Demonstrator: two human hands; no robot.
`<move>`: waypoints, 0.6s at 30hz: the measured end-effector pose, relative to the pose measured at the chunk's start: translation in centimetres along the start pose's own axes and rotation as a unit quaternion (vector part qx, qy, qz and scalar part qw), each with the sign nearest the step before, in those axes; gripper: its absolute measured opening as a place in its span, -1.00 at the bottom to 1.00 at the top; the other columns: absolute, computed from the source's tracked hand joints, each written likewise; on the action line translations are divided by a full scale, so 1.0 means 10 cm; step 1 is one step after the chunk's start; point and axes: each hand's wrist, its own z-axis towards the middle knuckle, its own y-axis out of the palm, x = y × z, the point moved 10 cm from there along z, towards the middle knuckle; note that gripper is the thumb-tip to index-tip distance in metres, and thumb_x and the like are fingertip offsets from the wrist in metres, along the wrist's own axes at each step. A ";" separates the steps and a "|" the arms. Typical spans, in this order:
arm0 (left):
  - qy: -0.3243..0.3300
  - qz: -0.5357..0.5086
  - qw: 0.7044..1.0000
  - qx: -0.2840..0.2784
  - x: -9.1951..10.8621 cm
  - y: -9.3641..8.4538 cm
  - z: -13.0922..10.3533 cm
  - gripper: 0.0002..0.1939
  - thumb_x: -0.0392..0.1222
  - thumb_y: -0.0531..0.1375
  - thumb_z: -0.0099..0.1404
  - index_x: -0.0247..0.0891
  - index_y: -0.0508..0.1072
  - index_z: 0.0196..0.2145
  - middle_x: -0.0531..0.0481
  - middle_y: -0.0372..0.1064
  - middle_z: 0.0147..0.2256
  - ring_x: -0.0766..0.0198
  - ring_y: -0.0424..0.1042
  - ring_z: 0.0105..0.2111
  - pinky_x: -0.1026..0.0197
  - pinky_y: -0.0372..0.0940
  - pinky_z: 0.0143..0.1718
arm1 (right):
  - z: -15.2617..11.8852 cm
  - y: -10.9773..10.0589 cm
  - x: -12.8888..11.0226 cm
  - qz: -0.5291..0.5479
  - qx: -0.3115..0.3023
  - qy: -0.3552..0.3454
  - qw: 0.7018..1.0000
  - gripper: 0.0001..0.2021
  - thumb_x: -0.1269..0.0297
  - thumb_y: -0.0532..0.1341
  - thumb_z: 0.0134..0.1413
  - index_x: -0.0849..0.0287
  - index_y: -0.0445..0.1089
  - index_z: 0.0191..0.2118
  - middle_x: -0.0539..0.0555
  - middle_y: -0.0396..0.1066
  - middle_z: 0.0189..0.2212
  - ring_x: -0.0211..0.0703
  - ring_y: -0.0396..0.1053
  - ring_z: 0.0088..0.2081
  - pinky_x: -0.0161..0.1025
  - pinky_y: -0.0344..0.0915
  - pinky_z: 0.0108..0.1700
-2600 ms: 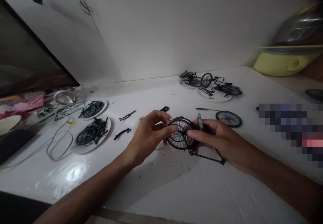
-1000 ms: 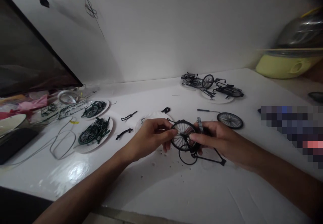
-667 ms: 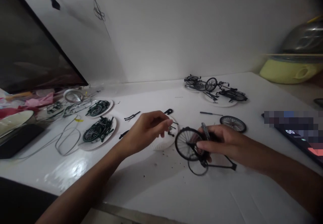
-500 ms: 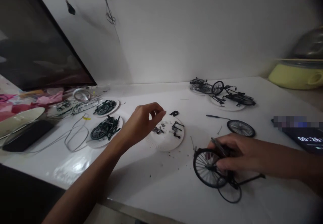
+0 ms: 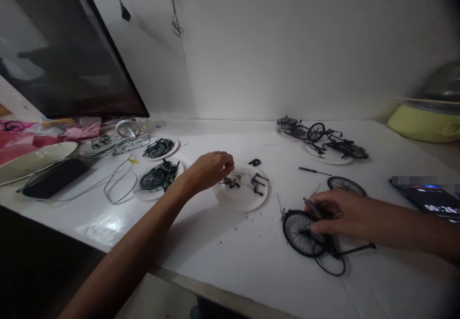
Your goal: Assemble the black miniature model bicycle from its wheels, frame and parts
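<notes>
My right hand [image 5: 341, 216] is closed round a small black model bicycle [image 5: 300, 235] at the front right, its spoked wheel facing me. A thin silver piece [image 5: 312, 208] sticks out by my right fingers; I cannot tell whether it belongs to the bicycle. My left hand [image 5: 212, 169] is over the left rim of a white paper plate [image 5: 239, 205], thumb and fingers pinched together. What the pinch holds, if anything, is hidden. On that plate lie small dark bicycle parts [image 5: 258, 185] and tiny metal bits.
Behind the right hand lie a loose wheel [image 5: 345, 183] and a screwdriver [image 5: 312, 170]. More model bicycles rest on plates at the back right [image 5: 338, 144] and left [image 5: 160, 175]. A phone [image 5: 424, 199] lies far right; a monitor [image 5: 72, 55] stands left.
My left fingers have curled in and lowered toward the plate's left side. The right hand keeps its hold on the bicycle. The whole view has shifted slightly.
</notes>
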 end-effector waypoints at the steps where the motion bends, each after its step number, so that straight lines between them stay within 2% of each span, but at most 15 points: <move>1: -0.005 0.002 1.000 0.002 -0.04 -0.02 0.00 -0.76 -0.23 0.05 0.38 -0.30 0.52 -0.26 -0.12 0.49 -0.27 0.26 0.40 -0.36 0.25 0.18 -0.36 | 0.02 0.07 0.06 -0.029 -0.034 0.001 0.999 -0.80 0.08 0.39 -0.09 0.08 0.50 -0.43 0.01 0.45 -0.49 -0.10 0.38 -0.42 -0.22 0.24 -0.41; 3: -0.014 0.006 1.000 0.007 -0.12 -0.08 0.00 -0.76 -0.23 0.05 0.39 -0.30 0.51 -0.25 -0.13 0.49 -0.25 0.25 0.40 -0.35 0.24 0.20 -0.33 | 0.07 0.07 0.20 -0.054 -0.026 0.019 0.998 -0.73 0.01 0.38 -0.09 0.08 0.49 -0.35 0.01 0.44 -0.47 -0.11 0.36 -0.40 -0.23 0.24 -0.41; 6: -0.009 0.011 1.000 -0.006 -0.14 -0.12 -0.02 -0.79 -0.22 0.08 0.38 -0.27 0.52 -0.22 -0.11 0.49 -0.24 0.25 0.41 -0.32 0.25 0.22 -0.29 | 0.08 0.03 0.31 -0.056 0.018 0.042 0.997 -0.60 -0.08 0.39 -0.17 0.10 0.50 -0.27 0.04 0.44 -0.49 -0.08 0.38 -0.42 -0.21 0.26 -0.42; 9: 0.019 0.009 0.998 -0.053 -0.02 -0.02 -0.05 -0.83 -0.20 0.15 0.35 -0.21 0.54 -0.18 -0.07 0.49 -0.20 0.26 0.43 -0.29 0.27 0.24 -0.29 | 0.01 -0.14 0.25 -0.112 0.096 0.057 0.987 -0.50 -0.10 0.42 -0.27 0.13 0.51 -0.21 0.13 0.48 -0.39 0.04 0.43 -0.34 -0.12 0.34 -0.34; 11: 0.037 0.011 0.996 -0.080 0.08 0.08 -0.06 -0.84 -0.22 0.18 0.33 -0.20 0.55 -0.19 -0.06 0.49 -0.21 0.25 0.44 -0.27 0.27 0.25 -0.27 | -0.07 -0.29 0.14 -0.147 0.142 0.062 0.977 -0.51 -0.09 0.41 -0.28 0.13 0.52 -0.22 0.17 0.50 -0.29 0.10 0.44 -0.26 -0.07 0.36 -0.26; 13: 0.044 0.018 0.995 -0.091 0.13 0.15 -0.06 -0.86 -0.27 0.18 0.33 -0.22 0.57 -0.24 -0.06 0.50 -0.26 0.24 0.44 -0.27 0.23 0.26 -0.24 | -0.14 -0.41 -0.01 -0.153 0.172 0.040 0.972 -0.56 -0.12 0.32 -0.11 0.06 0.49 -0.16 0.12 0.50 -0.20 0.04 0.44 -0.24 -0.07 0.35 -0.21; 15: 0.042 0.025 0.995 -0.090 0.13 0.18 -0.05 -0.84 -0.32 0.16 0.33 -0.25 0.57 -0.30 -0.05 0.50 -0.31 0.24 0.44 -0.32 0.20 0.26 -0.25 | -0.22 -0.55 -0.13 -0.153 0.217 0.020 0.964 -0.61 -0.16 0.24 0.02 -0.01 0.46 -0.15 0.03 0.51 -0.23 -0.05 0.44 -0.33 -0.12 0.33 -0.28; 18: 0.035 0.028 0.997 -0.066 0.13 0.12 -0.02 -0.81 -0.33 0.12 0.37 -0.26 0.55 -0.29 -0.05 0.49 -0.29 0.25 0.43 -0.35 0.19 0.25 -0.28 | -0.35 -0.68 -0.29 -0.114 0.305 -0.046 0.944 -0.75 -0.03 0.21 0.14 0.02 0.44 -0.27 -0.02 0.50 -0.30 -0.12 0.43 -0.31 -0.19 0.32 -0.26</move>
